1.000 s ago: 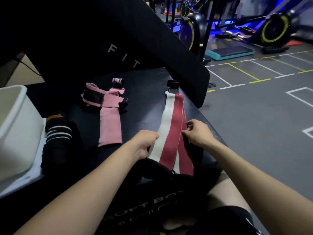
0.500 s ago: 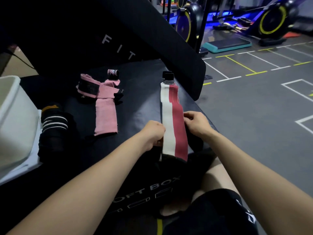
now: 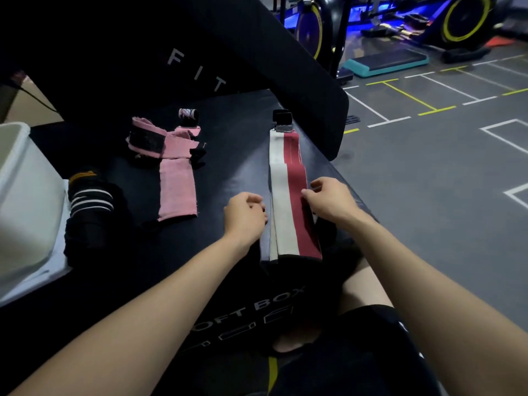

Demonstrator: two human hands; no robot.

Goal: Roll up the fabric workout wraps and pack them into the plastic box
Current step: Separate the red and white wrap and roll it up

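A red and white wrap (image 3: 287, 195) lies flat and lengthwise on the black soft box (image 3: 234, 155), its black buckle end (image 3: 282, 118) pointing away from me. My left hand (image 3: 245, 217) sits at the wrap's white edge with its fingers curled against it. My right hand (image 3: 328, 201) pinches the red edge with thumb and fingertips. The wrap's near end hangs just over the box's front edge. The white plastic box (image 3: 25, 195) stands at the far left.
A pink wrap (image 3: 177, 190) lies partly unrolled in the middle, with a small rolled wrap (image 3: 188, 114) behind it. A black wrap with white stripes (image 3: 91, 201) lies beside the plastic box. A black pad (image 3: 200, 52) rises behind. Gym floor (image 3: 428, 181) drops off on the right.
The wrap's two splayed layers have been brought together into one straight strip. Both hands slid a little along its edges; the view moved closer.
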